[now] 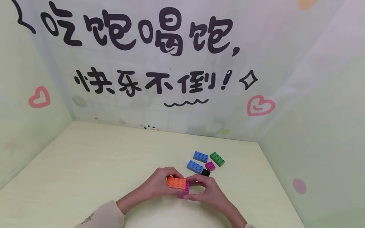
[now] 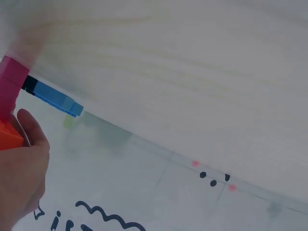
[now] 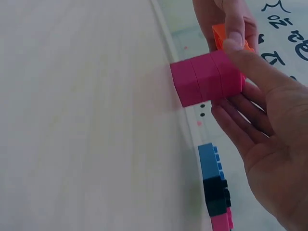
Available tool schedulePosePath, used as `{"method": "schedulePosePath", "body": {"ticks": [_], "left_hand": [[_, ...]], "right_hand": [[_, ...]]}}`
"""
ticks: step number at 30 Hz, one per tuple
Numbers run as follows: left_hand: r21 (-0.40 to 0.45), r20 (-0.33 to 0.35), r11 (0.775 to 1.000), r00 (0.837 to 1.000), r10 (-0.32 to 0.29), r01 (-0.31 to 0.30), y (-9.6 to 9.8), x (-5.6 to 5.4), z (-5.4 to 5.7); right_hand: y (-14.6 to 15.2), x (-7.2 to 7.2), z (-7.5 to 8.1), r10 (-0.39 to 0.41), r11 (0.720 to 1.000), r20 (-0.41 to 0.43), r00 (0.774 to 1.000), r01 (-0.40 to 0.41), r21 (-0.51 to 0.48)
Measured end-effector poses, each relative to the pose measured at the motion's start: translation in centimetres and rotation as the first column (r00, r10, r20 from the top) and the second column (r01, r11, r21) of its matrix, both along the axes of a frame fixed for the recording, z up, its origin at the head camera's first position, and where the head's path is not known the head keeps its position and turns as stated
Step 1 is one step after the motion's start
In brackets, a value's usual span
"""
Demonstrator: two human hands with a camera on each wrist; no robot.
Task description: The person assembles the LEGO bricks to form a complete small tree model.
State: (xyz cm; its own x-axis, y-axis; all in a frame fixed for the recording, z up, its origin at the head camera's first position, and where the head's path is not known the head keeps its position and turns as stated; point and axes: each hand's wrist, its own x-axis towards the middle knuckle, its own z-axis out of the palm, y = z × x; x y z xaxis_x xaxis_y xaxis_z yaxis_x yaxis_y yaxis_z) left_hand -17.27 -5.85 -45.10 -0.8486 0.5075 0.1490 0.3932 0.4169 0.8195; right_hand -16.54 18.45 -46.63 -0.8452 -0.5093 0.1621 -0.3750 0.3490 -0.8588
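Observation:
My left hand grips an orange toy building brick, its studs facing up in the head view. From the other side my right hand pinches a stack of magenta bricks between thumb and fingers. Three magenta layers show in the right wrist view, pressed close together. The orange brick overlaps part of the magenta stack in the head view, and the two hands nearly meet there. In the left wrist view, the left hand hides most of the orange brick.
Beyond the hands on the pale table lie two blue bricks, a green brick, a small magenta brick and a black brick. A printed cloth wall closes off the back, with side walls left and right.

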Motion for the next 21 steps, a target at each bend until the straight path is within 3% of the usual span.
{"method": "schedulePosePath", "body": {"ticks": [3,6,10,14,17,21], "left_hand": [[-0.009,0.023,1.000,1.000,-0.003,0.004,-0.4,0.6,0.0],[-0.020,0.040,1.000,0.999,-0.017,0.018,-0.8,1.1,0.1],[-0.024,0.053,0.999,0.998,-0.026,0.027,-1.0,0.8,-0.1],[-0.028,0.075,0.999,0.997,-0.029,0.032,-1.3,0.4,-0.4],[-0.029,0.082,0.999,0.996,-0.041,0.043,-1.4,0.2,-0.5],[-0.020,0.078,0.998,0.995,-0.065,0.067,-1.5,-0.2,-0.7]], "right_hand": [[0.3,0.5,0.5,0.013,1.000,0.017,1.000,-0.013,-0.007],[0.6,0.9,0.7,-0.029,0.999,0.014,0.999,0.030,-0.033],[0.8,-0.3,0.5,-0.147,0.989,-0.078,0.986,0.145,-0.022],[0.6,-1.5,0.3,-0.254,0.966,-0.178,0.951,0.259,0.006],[0.3,-2.3,0.4,-0.289,0.953,-0.220,0.932,0.301,0.027],[-0.2,-3.4,0.5,-0.294,0.946,-0.218,0.931,0.316,0.071]]}}
